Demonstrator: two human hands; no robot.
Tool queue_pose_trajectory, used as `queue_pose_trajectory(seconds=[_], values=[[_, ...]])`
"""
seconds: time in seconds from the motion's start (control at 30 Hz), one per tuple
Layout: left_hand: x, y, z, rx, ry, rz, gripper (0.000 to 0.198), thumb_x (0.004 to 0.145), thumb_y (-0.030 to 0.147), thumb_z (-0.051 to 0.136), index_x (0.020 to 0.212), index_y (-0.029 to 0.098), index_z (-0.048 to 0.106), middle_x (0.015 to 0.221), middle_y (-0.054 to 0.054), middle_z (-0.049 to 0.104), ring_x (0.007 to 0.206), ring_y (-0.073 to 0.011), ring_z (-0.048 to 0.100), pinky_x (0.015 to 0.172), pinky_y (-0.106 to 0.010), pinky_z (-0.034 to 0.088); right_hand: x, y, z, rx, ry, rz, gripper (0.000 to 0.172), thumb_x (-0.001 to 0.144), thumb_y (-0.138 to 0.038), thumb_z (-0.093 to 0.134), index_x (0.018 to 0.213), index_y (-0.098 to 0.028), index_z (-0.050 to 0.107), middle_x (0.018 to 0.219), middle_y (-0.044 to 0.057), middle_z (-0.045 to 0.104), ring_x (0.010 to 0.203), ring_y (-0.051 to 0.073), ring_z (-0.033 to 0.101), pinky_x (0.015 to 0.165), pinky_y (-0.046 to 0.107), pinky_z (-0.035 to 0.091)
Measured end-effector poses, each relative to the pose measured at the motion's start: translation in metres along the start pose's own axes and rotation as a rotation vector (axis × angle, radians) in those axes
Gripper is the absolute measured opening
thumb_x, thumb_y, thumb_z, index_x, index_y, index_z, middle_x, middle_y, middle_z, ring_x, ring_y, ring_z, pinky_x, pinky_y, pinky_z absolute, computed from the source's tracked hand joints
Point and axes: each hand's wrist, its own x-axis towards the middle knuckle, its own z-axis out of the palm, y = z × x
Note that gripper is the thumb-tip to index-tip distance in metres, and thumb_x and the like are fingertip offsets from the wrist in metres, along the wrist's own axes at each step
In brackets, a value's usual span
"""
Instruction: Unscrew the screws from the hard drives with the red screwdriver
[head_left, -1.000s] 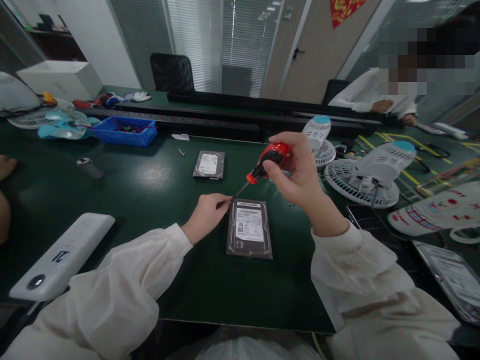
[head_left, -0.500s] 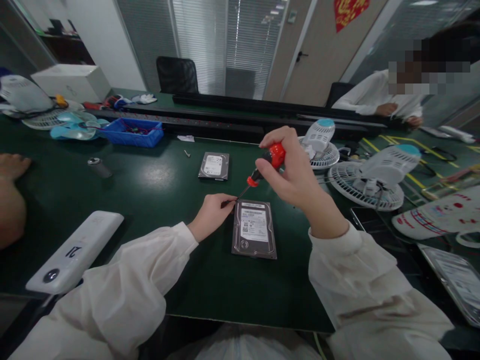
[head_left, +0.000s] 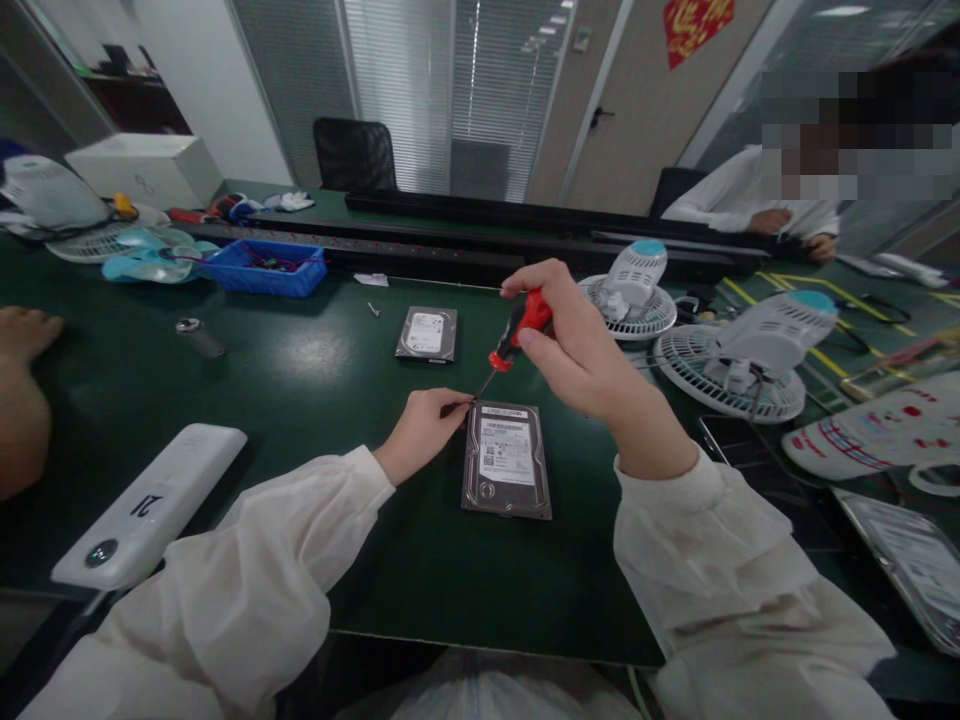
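The right hand (head_left: 581,360) is gripping a screwdriver (head_left: 514,328) aslant at the far-left corner of the near hard drive (head_left: 506,462), where the closer left hand (head_left: 422,427) is pinching something unclear.

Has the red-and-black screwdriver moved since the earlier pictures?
Yes. The screwdriver has swung slightly left at the handle, judged against the untouched farther hard drive; its tip stays by a corner of the nearer drive.
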Motion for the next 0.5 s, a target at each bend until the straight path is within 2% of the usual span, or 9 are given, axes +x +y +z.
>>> queue_pose_trajectory(seconds=[0.1,0.2,0.3,0.4,0.5], values=[[0.000,0.000,0.000,0.002,-0.004,-0.005,0.023,0.096,0.014,0.065,0.110,0.016,0.084,0.105,-0.008,0.084,0.089,-0.0223,0.079,0.085,-0.035,0.064,-0.001,0.002,-0.002,0.021,0.014,0.006,0.037,0.099,-0.025,0.053,0.136,-0.022,0.047,0.124,0.009,0.064,0.091,0.020,0.064,0.080,0.038,0.056],[0.001,-0.001,0.000,0.001,-0.006,0.007,0.023,0.096,0.013,0.065,0.109,0.017,0.084,0.103,-0.007,0.084,0.088,-0.0219,0.079,0.086,-0.035,0.063,0.000,0.005,-0.002,-0.096,0.044,0.009,0.036,0.097,-0.040,0.065,0.126,-0.020,0.053,0.106,0.006,0.066,0.075,0.017,0.059,0.068,0.034,0.049],[0.001,-0.002,0.000,-0.005,-0.009,0.019,0.023,0.096,0.013,0.065,0.109,0.018,0.084,0.100,-0.006,0.084,0.083,-0.0209,0.079,0.082,-0.034,0.064,0.000,0.007,-0.002,-0.164,-0.022,0.068,0.026,0.100,-0.042,0.062,0.111,-0.020,0.054,0.090,0.002,0.062,0.068,0.015,0.054,0.062,0.031,0.039],[0.001,-0.001,0.000,0.003,-0.006,0.024,0.022,0.094,0.013,0.067,0.108,0.018,0.084,0.097,-0.006,0.084,0.081,-0.0209,0.078,0.078,-0.033,0.063,0.000,0.009,-0.001,-0.125,-0.066,0.112,0.015,0.101,-0.035,0.058,0.103,-0.021,0.051,0.085,0.000,0.060,0.066,0.013,0.051,0.062,0.030,0.037],[0.001,0.000,0.000,-0.026,-0.012,-0.003,0.022,0.094,0.012,0.067,0.107,0.017,0.084,0.096,-0.006,0.084,0.078,-0.0205,0.078,0.077,-0.033,0.064,0.000,0.012,-0.001,-0.084,-0.043,0.103,0.012,0.102,-0.031,0.057,0.103,-0.021,0.051,0.084,-0.001,0.058,0.066,0.012,0.049,0.063,0.029,0.036]])
